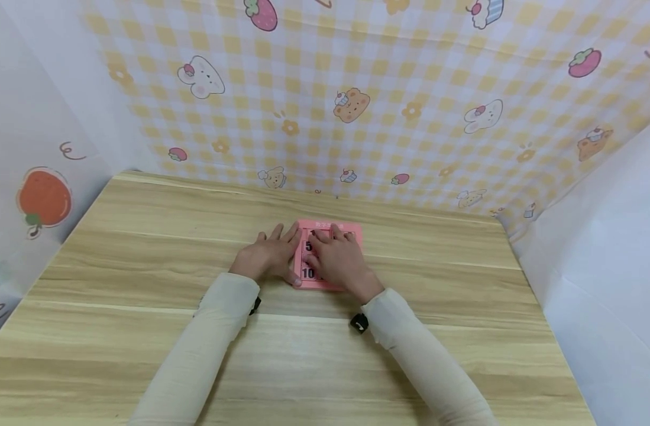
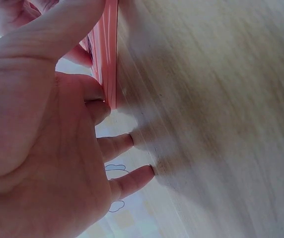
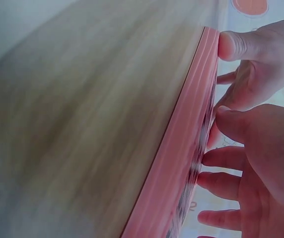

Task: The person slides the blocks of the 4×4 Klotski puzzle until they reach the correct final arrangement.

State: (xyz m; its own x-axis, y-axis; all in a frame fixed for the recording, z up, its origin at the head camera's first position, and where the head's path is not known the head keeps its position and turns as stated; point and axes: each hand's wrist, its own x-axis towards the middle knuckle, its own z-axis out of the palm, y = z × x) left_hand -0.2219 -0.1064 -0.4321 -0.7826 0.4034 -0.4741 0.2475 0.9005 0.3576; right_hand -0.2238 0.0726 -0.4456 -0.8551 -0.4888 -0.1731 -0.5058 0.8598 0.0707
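A pink number slide puzzle (image 1: 298, 266) with black numerals on its tiles lies flat on the wooden table; 5 and 10 show, while the right hand covers much of the rest. My left hand (image 1: 266, 255) rests along its left edge, the thumb on the near-left corner and the index finger by the far-left corner. In the left wrist view the other fingers (image 2: 132, 183) reach down to the tabletop. My right hand (image 1: 339, 257) lies over the tiles with fingers spread. Its fingertips (image 3: 209, 157) touch the number face, seen side-on in the right wrist view.
The wooden table (image 1: 436, 284) stretches out around the puzzle. A yellow checked cloth (image 1: 314, 142) with cartoon prints hangs behind it, and white sheets (image 1: 607, 236) stand at both sides. Dark wrist devices (image 1: 359, 323) sit below the sleeves.
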